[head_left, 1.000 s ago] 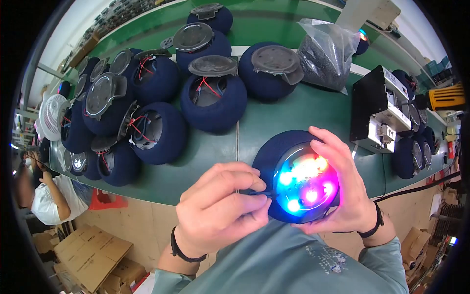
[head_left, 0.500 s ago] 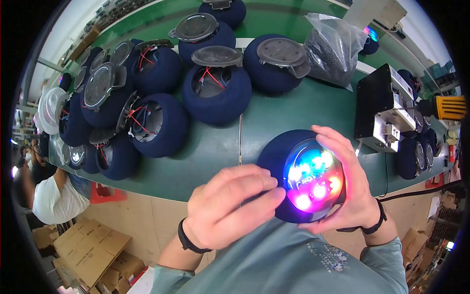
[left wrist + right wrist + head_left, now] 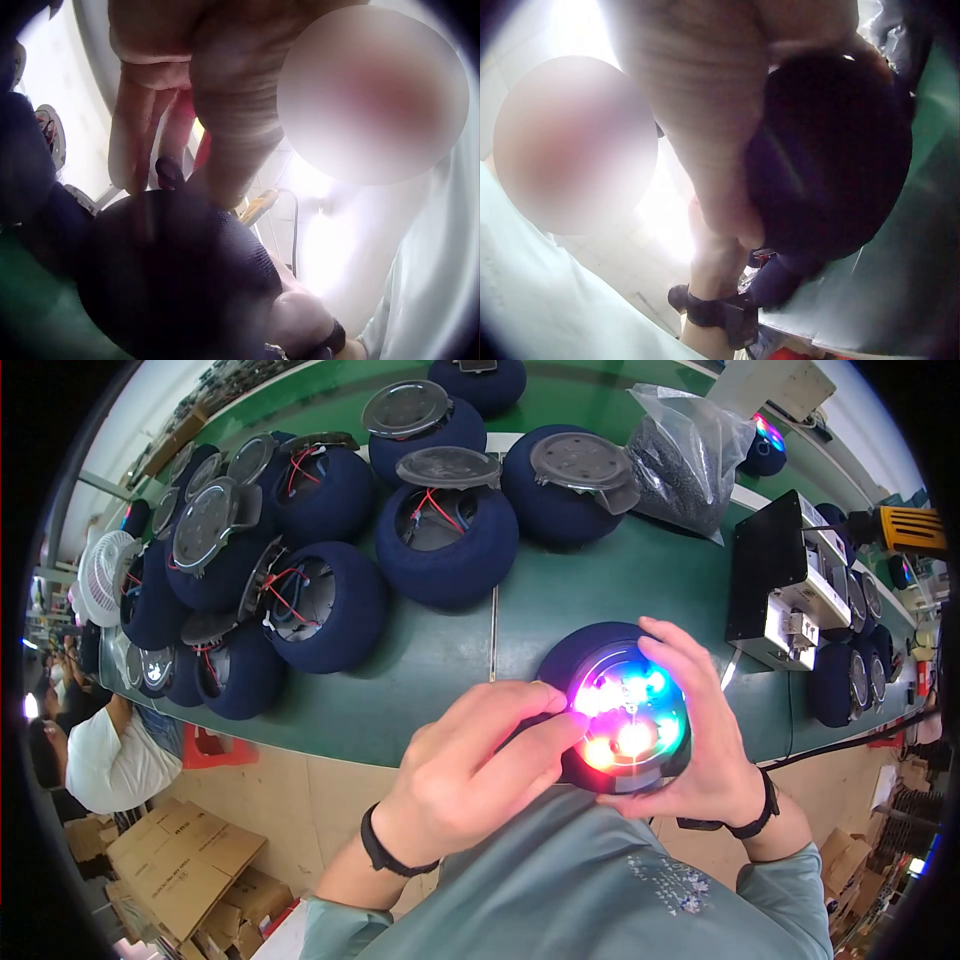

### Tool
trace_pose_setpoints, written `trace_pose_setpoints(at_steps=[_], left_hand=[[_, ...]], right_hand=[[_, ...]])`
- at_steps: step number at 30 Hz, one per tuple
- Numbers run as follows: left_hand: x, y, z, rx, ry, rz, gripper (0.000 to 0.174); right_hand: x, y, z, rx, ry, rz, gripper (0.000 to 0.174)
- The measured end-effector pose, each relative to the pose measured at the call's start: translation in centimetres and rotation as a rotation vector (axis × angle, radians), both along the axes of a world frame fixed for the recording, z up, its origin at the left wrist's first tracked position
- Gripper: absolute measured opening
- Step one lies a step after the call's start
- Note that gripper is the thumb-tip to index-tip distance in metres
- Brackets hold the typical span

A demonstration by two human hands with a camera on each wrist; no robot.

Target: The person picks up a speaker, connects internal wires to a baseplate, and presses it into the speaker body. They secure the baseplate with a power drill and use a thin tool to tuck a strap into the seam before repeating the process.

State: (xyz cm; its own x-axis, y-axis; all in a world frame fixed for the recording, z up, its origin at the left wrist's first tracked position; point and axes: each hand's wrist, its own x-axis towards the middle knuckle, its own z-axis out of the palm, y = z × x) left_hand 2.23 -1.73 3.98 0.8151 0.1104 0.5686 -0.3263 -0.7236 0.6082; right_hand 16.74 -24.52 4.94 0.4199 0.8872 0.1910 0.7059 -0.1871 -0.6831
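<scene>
A navy fabric-covered ball (image 3: 572,650) is held close to the body at the table's near edge, its clear round face (image 3: 630,710) glowing in several colours. Around its right side curls my right hand (image 3: 712,745), thumb below and fingers above. The left hand (image 3: 478,775) has thumb and fingers together at the ball's left rim. In the left wrist view, that hand (image 3: 217,90) pinches a small dark cord loop (image 3: 169,172) at the top of the dark ball (image 3: 180,277). The right wrist view shows the right hand (image 3: 705,97) against the ball (image 3: 832,165).
On the green table (image 3: 660,585), several navy balls (image 3: 447,560) with clear lids and red wires stand left and behind. A plastic bag of dark material (image 3: 683,470) lies at the back. A black and silver box (image 3: 785,580) stands right; a seated person (image 3: 115,760) is far left.
The lights on the ball's face have changed colours. Ball and both hands have shifted slightly; the face now points more upward. The table balls sit higher in the view.
</scene>
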Motion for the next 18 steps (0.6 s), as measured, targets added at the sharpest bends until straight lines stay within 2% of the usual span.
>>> trace_pose_setpoints(at_steps=[2, 4, 5, 6, 8, 9, 13, 15, 16, 18], left_hand=[[0.2, 0.0, -1.3, 0.017, 0.048, -0.036, 0.032], [0.7, -0.2, -3.1, -0.16, 0.139, -0.058, 0.041], [0.3, 0.2, -3.8, -0.337, 0.278, -0.162, 0.069], [0.4, 0.0, -4.2, -0.341, 0.281, -0.165, 0.069], [0.8, -0.6, -4.7, -0.576, 0.381, -0.228, 0.097], [1.0, -0.7, -5.7, -0.58, 0.41, -0.274, 0.113], [1.6, -0.9, -6.5, -0.597, 0.363, -0.275, 0.105], [1.6, -0.5, -6.3, -0.654, 0.308, -0.283, 0.08], [1.7, -0.1, -6.3, -0.661, 0.309, -0.28, 0.08], [1.7, 0.3, -6.2, -0.499, 0.185, -0.27, 0.051]], right_hand=[[0.0, -0.2, -0.8, -0.032, 0.027, -0.006, 0.128], [-0.1, -0.6, -2.0, -0.056, 0.034, -0.058, 0.128], [-0.1, -0.9, -2.5, -0.051, 0.011, -0.074, 0.128], [-0.1, -1.0, -2.7, -0.055, 0.013, -0.077, 0.128], [-0.1, -1.2, -3.0, -0.032, 0.023, -0.092, 0.13], [0.0, -1.3, -3.1, -0.039, 0.023, -0.091, 0.13], [0.2, -1.5, -3.1, -0.041, 0.053, -0.081, 0.133], [0.4, -1.4, -3.1, -0.039, 0.065, -0.076, 0.134], [0.6, -1.5, -3.1, -0.03, 0.079, -0.062, 0.134], [0.8, -1.6, -3.2, -0.024, 0.095, -0.046, 0.133]])
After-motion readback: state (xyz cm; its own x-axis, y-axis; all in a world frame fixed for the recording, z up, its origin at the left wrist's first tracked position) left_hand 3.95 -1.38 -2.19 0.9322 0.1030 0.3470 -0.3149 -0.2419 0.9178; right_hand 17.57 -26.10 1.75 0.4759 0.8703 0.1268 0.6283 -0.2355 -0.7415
